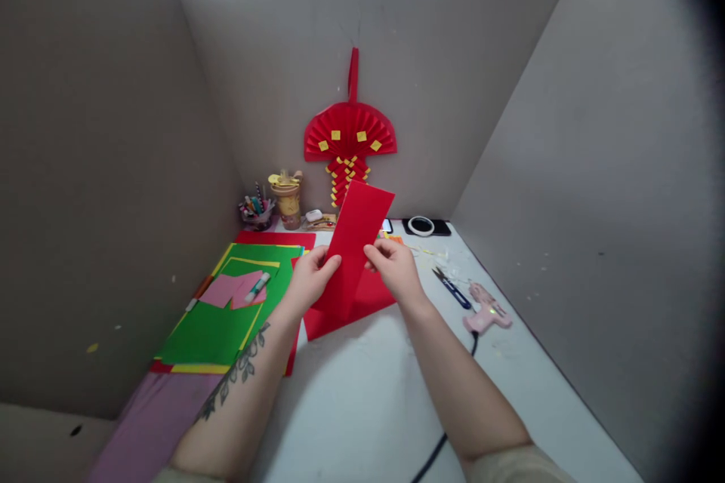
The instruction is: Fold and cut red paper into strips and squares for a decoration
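Note:
Between my two hands a strip of red paper [362, 223] is held up, tilted, above the table. My left hand [311, 277] pinches its left edge, thumb in front. My right hand [395, 264] has its fingers closed at the right edge of the same strip. Beneath it, a larger red sheet [371, 300] lies flat on the white table, partly covered by the strip and my hands. On the wall behind hangs a red paper fan ornament [351, 132] with yellow squares and a red loop; the raised strip hides its lower end.
Left, green sheets [212, 332] carry pink paper pieces [223, 290] and a glue stick [258, 287]. A pen holder [257, 215] and a cup [289, 204] stand behind. Right lie blue snips [453, 289], a pink glue gun [487, 315] with a black cord, and a tape roll [421, 226]. Grey walls enclose the table.

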A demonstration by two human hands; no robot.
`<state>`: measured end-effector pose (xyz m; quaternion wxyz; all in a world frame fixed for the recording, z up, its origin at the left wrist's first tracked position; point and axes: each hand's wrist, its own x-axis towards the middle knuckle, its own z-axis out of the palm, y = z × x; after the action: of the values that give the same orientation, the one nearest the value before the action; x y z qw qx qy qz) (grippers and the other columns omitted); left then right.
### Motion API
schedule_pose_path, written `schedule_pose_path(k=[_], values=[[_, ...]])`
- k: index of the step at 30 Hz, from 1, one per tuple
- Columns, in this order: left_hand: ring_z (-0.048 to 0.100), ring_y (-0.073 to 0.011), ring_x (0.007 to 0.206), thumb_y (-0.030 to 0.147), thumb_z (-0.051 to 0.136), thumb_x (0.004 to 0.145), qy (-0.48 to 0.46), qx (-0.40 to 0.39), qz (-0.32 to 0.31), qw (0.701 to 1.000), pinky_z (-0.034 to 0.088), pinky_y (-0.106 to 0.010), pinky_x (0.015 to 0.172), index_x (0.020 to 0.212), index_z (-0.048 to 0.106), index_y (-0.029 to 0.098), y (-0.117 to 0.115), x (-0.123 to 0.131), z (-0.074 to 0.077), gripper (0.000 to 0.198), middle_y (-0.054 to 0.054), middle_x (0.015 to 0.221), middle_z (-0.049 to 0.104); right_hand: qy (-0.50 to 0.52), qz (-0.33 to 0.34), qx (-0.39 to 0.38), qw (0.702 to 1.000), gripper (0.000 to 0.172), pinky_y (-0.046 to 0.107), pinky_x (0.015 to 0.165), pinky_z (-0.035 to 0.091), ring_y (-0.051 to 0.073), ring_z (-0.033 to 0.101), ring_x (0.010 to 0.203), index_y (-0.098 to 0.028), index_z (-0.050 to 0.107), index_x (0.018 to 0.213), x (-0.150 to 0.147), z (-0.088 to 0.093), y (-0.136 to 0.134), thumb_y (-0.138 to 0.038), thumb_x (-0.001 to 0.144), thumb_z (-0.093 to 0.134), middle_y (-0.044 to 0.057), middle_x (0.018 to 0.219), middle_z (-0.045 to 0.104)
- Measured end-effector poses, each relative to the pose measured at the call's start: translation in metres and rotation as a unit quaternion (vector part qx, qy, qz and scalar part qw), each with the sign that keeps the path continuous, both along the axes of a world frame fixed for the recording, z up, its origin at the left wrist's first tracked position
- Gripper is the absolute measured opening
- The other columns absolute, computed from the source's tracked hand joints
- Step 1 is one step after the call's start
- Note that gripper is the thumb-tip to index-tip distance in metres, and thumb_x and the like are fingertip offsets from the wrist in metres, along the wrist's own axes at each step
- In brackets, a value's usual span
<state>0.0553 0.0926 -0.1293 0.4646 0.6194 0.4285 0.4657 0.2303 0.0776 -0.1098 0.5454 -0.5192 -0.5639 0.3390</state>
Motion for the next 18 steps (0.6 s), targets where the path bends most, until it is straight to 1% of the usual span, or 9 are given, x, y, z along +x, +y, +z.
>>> schedule_pose_path(k=[3,6,7,9,11,13,15,16,18], values=[[0.065,-0.0208,0.078,0.044,0.063,0.075,0.003,-0.022,0.041,0.999,0.051,-0.027,0.064,0.095,0.064,0.015,-0.01,-0.03,0.012,0.035,-0.006,0.089,0.07,0.03,0.034,-0.03,0.999,0.028,0.026,0.056,0.047,0.014,0.06,0.057,-0.016,0.065,0.086,0.011,-0.004,-0.006,-0.041,0.074,0.056,0.003,0.068,0.066],[0.066,-0.0223,0.078,0.044,0.064,0.074,-0.023,-0.08,0.069,0.994,0.053,-0.03,0.065,0.102,0.062,0.016,-0.018,-0.07,0.019,0.04,-0.007,0.094,0.071,-0.048,0.028,-0.04,0.998,0.03,0.03,0.068,0.05,0.017,0.062,0.069,-0.017,0.067,0.092,0.037,-0.021,-0.014,-0.038,0.073,0.058,0.005,0.08,0.069],[0.067,-0.0223,0.077,0.043,0.065,0.073,-0.013,-0.108,0.065,0.992,0.053,-0.031,0.064,0.102,0.062,0.017,-0.021,-0.081,0.021,0.039,-0.007,0.094,0.071,-0.079,0.018,-0.04,0.996,0.028,0.032,0.072,0.049,0.018,0.062,0.074,-0.017,0.068,0.09,0.046,-0.029,-0.017,-0.038,0.073,0.059,0.005,0.084,0.069],[0.067,-0.0221,0.071,0.044,0.064,0.074,0.067,-0.149,0.021,0.986,0.051,-0.03,0.06,0.099,0.063,0.018,-0.026,-0.095,0.022,0.036,-0.006,0.09,0.072,-0.098,-0.006,-0.047,0.994,0.029,0.035,0.077,0.048,0.02,0.062,0.08,-0.017,0.068,0.09,0.061,-0.045,-0.024,-0.039,0.075,0.058,0.007,0.089,0.069],[0.064,-0.0215,0.068,0.043,0.062,0.074,0.186,-0.105,-0.035,0.976,0.048,-0.027,0.058,0.088,0.066,0.018,-0.031,-0.092,0.02,0.029,-0.005,0.082,0.071,-0.052,0.005,-0.057,0.997,0.039,0.035,0.078,0.048,0.021,0.062,0.084,-0.016,0.062,0.105,0.066,-0.058,-0.031,-0.043,0.077,0.056,0.009,0.095,0.068],[0.062,-0.0214,0.07,0.041,0.06,0.075,0.292,-0.011,-0.084,0.953,0.045,-0.026,0.06,0.077,0.067,0.019,-0.033,-0.076,0.015,0.023,-0.004,0.077,0.07,0.016,0.044,-0.05,0.998,0.055,0.034,0.079,0.049,0.021,0.062,0.092,-0.017,0.051,0.123,0.062,-0.065,-0.035,-0.045,0.076,0.059,0.011,0.107,0.064],[0.061,-0.0216,0.072,0.038,0.057,0.076,0.352,0.048,-0.131,0.926,0.043,-0.026,0.064,0.077,0.067,0.021,-0.031,-0.055,0.009,0.02,-0.004,0.079,0.07,0.039,0.065,-0.034,0.997,0.067,0.032,0.083,0.048,0.021,0.059,0.103,-0.019,0.042,0.13,0.055,-0.069,-0.032,-0.042,0.071,0.065,0.012,0.119,0.059],[0.061,-0.0215,0.072,0.037,0.055,0.077,0.37,0.06,-0.156,0.914,0.043,-0.026,0.065,0.079,0.068,0.021,-0.029,-0.045,0.006,0.021,-0.005,0.08,0.07,0.026,0.064,-0.034,0.997,0.067,0.031,0.084,0.048,0.021,0.059,0.104,-0.02,0.043,0.129,0.052,-0.07,-0.029,-0.04,0.069,0.067,0.011,0.121,0.058],[0.062,-0.0219,0.075,0.035,0.054,0.078,0.409,0.067,-0.17,0.894,0.043,-0.026,0.067,0.085,0.068,0.022,-0.021,-0.03,0.0,0.021,-0.006,0.083,0.07,-0.038,0.047,-0.067,0.996,0.054,0.03,0.078,0.05,0.02,0.062,0.095,-0.021,0.052,0.12,0.05,-0.072,-0.017,-0.034,0.069,0.067,0.007,0.112,0.063]])
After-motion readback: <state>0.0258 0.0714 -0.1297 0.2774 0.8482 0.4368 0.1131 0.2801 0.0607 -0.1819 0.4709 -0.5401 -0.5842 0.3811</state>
